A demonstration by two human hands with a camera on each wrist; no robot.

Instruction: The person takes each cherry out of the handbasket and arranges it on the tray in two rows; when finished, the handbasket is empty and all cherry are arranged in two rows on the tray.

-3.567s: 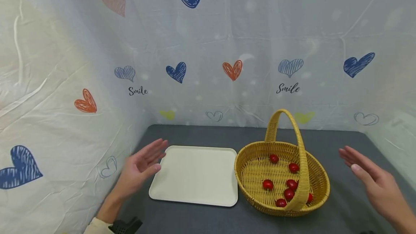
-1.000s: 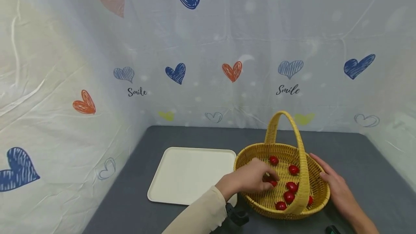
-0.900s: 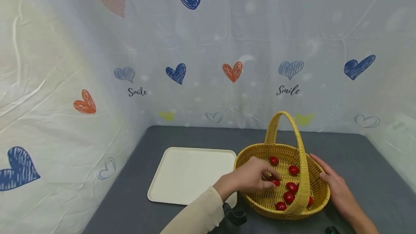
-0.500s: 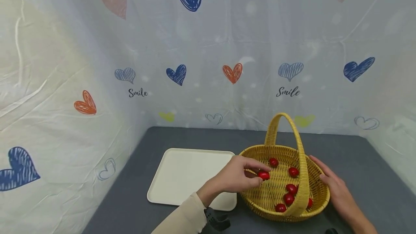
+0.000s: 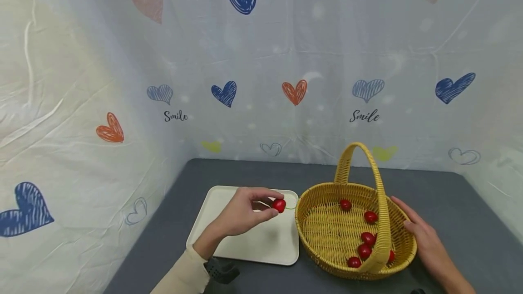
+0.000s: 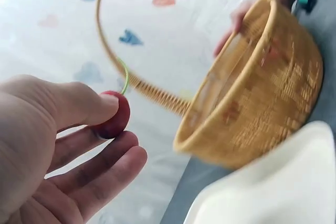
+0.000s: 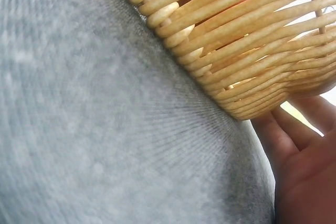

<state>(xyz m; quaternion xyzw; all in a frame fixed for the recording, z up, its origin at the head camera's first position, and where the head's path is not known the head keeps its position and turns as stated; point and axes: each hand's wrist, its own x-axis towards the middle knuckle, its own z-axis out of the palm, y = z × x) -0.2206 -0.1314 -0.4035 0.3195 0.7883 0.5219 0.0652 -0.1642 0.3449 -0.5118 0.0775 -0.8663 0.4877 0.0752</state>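
Observation:
My left hand pinches a red cherry between thumb and fingertips, above the right part of a white rectangular tray. In the left wrist view the cherry has a thin green stem curving upward. To the right of the tray stands a yellow wicker basket with a tall arched handle. Several cherries lie inside it. My right hand holds the basket's right side, thumb over the rim and fingers along the outer wall. The right wrist view shows those fingers against the weave.
A dark grey table carries the tray and basket, which stand close together. A white curtain printed with hearts hangs behind and at both sides. The basket handle arches above some of the cherries.
My left hand, first apart from everything, reached into the basket, took a cherry and moved left over the tray with it. My right hand came to the basket's right side and stays there.

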